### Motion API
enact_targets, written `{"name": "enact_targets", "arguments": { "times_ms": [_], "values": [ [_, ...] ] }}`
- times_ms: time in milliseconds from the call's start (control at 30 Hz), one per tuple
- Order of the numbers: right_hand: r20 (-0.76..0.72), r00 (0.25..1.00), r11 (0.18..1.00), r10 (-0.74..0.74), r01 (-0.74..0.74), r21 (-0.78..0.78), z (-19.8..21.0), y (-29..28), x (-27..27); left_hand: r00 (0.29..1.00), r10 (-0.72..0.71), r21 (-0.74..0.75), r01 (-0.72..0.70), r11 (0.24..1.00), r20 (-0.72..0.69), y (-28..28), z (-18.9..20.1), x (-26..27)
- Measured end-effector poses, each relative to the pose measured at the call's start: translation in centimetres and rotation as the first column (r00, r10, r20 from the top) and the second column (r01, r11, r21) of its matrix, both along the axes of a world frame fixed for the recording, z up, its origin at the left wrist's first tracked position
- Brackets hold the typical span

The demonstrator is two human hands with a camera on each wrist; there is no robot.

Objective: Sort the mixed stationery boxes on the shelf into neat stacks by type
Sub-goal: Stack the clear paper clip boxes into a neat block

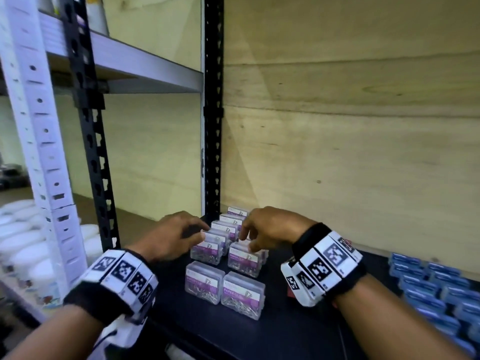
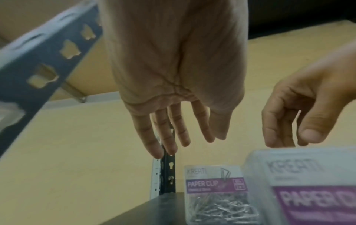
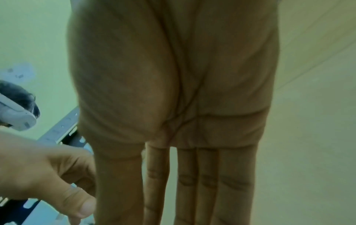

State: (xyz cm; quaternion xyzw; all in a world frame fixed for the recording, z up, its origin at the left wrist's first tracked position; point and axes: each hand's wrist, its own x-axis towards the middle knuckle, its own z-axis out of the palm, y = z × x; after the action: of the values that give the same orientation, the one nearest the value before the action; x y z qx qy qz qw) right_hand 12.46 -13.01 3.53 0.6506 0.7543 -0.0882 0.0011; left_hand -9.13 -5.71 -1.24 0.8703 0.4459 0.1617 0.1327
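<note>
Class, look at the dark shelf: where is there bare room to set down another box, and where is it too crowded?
Free: the dark shelf in front of the nearest paper clip boxes, and the strip between them and the blue boxes at right. Crowded: the back left corner, where paper clip boxes stand in close rows under the left hand and right hand.

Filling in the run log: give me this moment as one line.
left hand: open, by paper clip boxes | right hand: open, above same rows | blue boxes: stacked right | nothing held
</note>
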Motion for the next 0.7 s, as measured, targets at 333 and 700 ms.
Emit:
{"name": "enact_targets", "arguments": {
  "times_ms": [333,700],
  "values": [
    [0.011,0.999,0.999,-0.034,0.034,-0.015,-1.3,1.6,0.1,0.979,-0.075,0.032,0.082,0.996,-0.189,1.9,-0.1,1.6],
    [-0.077,0.996,0.996,-0.037,0.031,-0.082,-1.0,0.5,0.9,0.977,-0.108,-0.071,0.096,0.993,-0.185,0.5,0.6,1.1]
  ]
}}
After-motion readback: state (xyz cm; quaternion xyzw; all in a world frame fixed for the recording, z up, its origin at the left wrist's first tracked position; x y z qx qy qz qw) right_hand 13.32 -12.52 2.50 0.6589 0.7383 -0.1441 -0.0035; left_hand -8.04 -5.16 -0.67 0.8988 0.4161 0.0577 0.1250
